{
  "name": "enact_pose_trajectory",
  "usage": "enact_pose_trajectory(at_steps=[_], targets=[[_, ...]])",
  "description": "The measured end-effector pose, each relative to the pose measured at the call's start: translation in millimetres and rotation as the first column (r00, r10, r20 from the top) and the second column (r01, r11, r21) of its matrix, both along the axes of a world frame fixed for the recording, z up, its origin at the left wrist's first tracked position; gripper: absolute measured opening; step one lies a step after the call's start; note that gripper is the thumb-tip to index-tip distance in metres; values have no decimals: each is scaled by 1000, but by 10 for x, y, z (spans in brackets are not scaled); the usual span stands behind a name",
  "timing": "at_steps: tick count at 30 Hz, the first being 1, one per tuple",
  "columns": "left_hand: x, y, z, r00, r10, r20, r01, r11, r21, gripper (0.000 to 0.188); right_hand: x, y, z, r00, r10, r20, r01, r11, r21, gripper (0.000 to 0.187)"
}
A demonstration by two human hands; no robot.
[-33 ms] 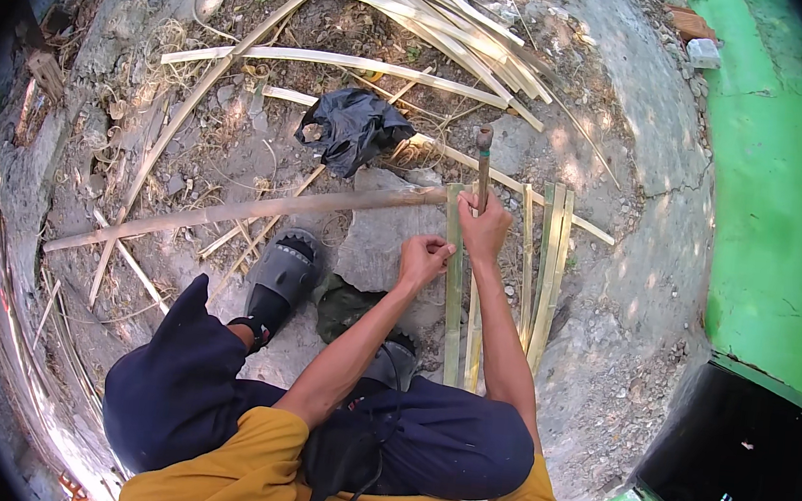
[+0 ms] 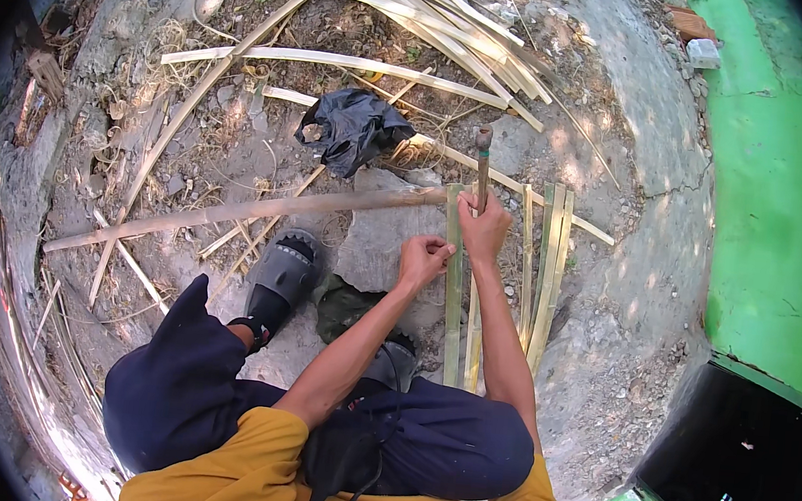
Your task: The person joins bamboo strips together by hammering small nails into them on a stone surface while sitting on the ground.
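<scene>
My right hand (image 2: 485, 228) is wrapped round a stick-like tool with a knobbed end (image 2: 484, 154), which points away from me; its other end is hidden by the hand. A flat, pale green bamboo strip (image 2: 453, 318) runs lengthwise between my hands, its far end at the tip of a wooden pole (image 2: 260, 206). At the strip's left edge, my left hand (image 2: 424, 259) is closed in a pinch. What its fingers hold, if anything, cannot be made out. Several more bamboo strips (image 2: 550, 275) lie to the right of my right forearm.
A heap of pale split strips (image 2: 442, 23) lies at the far side, with a crumpled black plastic bag (image 2: 350, 132) nearer me. Beneath the pole's right part is a flat stone slab (image 2: 377, 243). My shoe (image 2: 285, 268) rests left of it. A green painted surface (image 2: 777, 209) borders the right.
</scene>
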State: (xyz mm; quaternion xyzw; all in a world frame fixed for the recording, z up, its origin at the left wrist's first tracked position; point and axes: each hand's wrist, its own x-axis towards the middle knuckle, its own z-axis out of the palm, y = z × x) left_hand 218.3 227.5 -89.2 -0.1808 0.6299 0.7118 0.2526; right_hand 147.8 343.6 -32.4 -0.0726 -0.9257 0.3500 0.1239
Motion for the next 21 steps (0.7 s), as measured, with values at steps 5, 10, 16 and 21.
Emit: enact_pose_trajectory(at_steps=[5,10,16,21], targets=[[-17,-40,68,999,15,-37,-16,1000,-12,22,-24,-26,22,999,11,-33,-12,1000,-9,17],[-117,-160,236,984,-70,-163,31,973,-229,23,14,4,3,999,13,-48,-15,999,-44,17],[-520,-233,374,803,9,-595,-226,930,-291,28,15,34,-33,1000,5,-4,-5,1000,-4,18],[-813,-233,184,734,-91,-673,-155,943,-296,29,1,-47,10,1000,15,-9,-15,999,-47,21]])
